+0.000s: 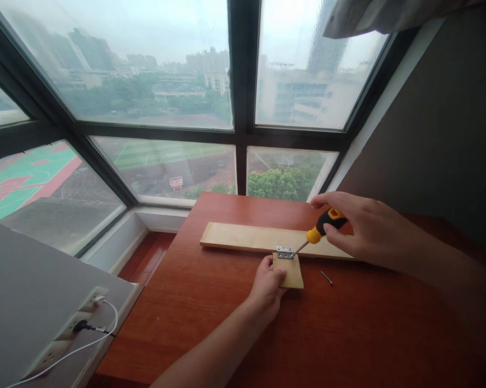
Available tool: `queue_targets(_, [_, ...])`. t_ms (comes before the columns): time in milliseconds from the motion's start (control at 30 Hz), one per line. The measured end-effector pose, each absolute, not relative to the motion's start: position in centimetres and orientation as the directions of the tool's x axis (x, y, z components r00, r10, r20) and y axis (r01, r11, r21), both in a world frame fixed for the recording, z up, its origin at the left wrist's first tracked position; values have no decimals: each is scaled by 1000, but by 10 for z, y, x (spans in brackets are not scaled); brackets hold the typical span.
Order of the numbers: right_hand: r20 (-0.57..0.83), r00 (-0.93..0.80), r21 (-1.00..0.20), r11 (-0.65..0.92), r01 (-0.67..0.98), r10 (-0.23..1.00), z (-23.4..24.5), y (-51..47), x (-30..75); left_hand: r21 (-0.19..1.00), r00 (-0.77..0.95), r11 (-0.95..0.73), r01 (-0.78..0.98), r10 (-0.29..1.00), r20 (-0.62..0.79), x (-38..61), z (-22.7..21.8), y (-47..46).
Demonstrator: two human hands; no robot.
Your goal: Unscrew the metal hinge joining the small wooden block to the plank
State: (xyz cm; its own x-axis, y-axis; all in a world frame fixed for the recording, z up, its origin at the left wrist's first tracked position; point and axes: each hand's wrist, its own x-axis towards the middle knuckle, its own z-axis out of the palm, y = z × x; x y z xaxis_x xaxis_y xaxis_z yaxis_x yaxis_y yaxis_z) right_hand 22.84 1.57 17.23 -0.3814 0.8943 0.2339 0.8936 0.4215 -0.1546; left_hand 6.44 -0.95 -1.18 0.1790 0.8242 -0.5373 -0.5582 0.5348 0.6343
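My left hand (268, 286) grips a small wooden board (290, 275) by its left side, thumb on top. A silver metal hinge (285, 251) lies at the board's far edge. In my right hand (358, 223) is a screwdriver (324, 223) with a black and yellow handle, held at a slant between thumb and fingers. Its tip meets the right part of the hinge; whether a screw sits under it is too small to tell. Behind the hinge, a long wooden plank (243, 237) lies across the table, its right end partly hidden by my right hand and forearm.
A loose screw (326, 278) lies on the reddish-brown table (210, 318), right of the small board. Large windows (166, 70) stand beyond the table. At the lower left, wall sockets (75, 326) hold plugs with a white cable (116, 318) and a black one.
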Motion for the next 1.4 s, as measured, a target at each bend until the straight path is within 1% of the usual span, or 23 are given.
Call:
queue_targets(100, [224, -426, -168, 465, 869, 877, 173, 11, 228, 637, 181, 532, -558, 827, -532, 64, -13, -10])
queue_targets(233, [263, -358, -170, 409, 897, 896, 171, 14, 226, 640, 180, 527, -559, 831, -527, 64, -13, -10])
queue_targets(300, [259, -325, -186, 377, 907, 910, 169, 17, 225, 642, 175, 526, -558, 831, -528, 65, -13, -10])
queue_targets(433, [267, -334, -238, 397, 886, 904, 169, 20, 225, 639, 176, 527, -560, 829, -530, 65, -13, -10])
queue_targets(533, [281, -378, -314, 457, 832, 882, 172, 18, 228, 640, 178, 530, -557, 828, -531, 65, -13, -10])
queue_targets(633, [219, -482, -460, 525, 716, 848, 173, 15, 230, 637, 184, 534, -556, 827, -532, 65, -13, -10])
queue_targets(667, [204, -514, -478, 543, 691, 833, 173, 15, 231, 635, 186, 534, -558, 826, -532, 65, -13, -9])
queue_targets(700, [203, -533, -465, 560, 685, 821, 173, 14, 230, 634, 185, 533, -560, 827, -531, 65, -13, -9])
queue_targets(733, [217, -535, -421, 573, 703, 817, 172, 13, 229, 635, 182, 531, -561, 827, -532, 65, -13, -10])
queue_targets(800, [258, -490, -279, 550, 787, 833, 171, 13, 227, 638, 176, 528, -561, 829, -531, 64, -13, -10])
queue_targets(900, [282, -365, -66, 397, 915, 887, 170, 13, 222, 641, 178, 527, -558, 831, -528, 64, -12, -11])
queue_targets(967, [277, -304, 17, 311, 950, 912, 170, 14, 222, 639, 179, 528, -560, 830, -529, 64, -11, -11])
queue_targets(1000, [273, -297, 20, 303, 953, 915, 170, 15, 222, 638, 178, 528, -560, 829, -530, 64, -11, -11])
queue_targets(1033, [265, -305, -6, 318, 948, 915, 171, 15, 223, 637, 177, 528, -561, 829, -531, 64, -11, -11])
queue_targets(1167, [203, -442, -207, 479, 853, 874, 176, 12, 228, 637, 177, 523, -567, 832, -526, 64, -13, -11])
queue_targets(1233, [180, -488, -247, 519, 818, 854, 177, 11, 229, 636, 179, 521, -568, 833, -523, 65, -13, -11])
queue_targets(1300, [202, -442, -206, 479, 853, 874, 176, 11, 228, 637, 180, 521, -568, 834, -521, 65, -13, -11])
queue_targets(1400, [267, -318, -106, 356, 929, 910, 172, 14, 226, 636, 179, 523, -568, 832, -524, 65, -12, -10])
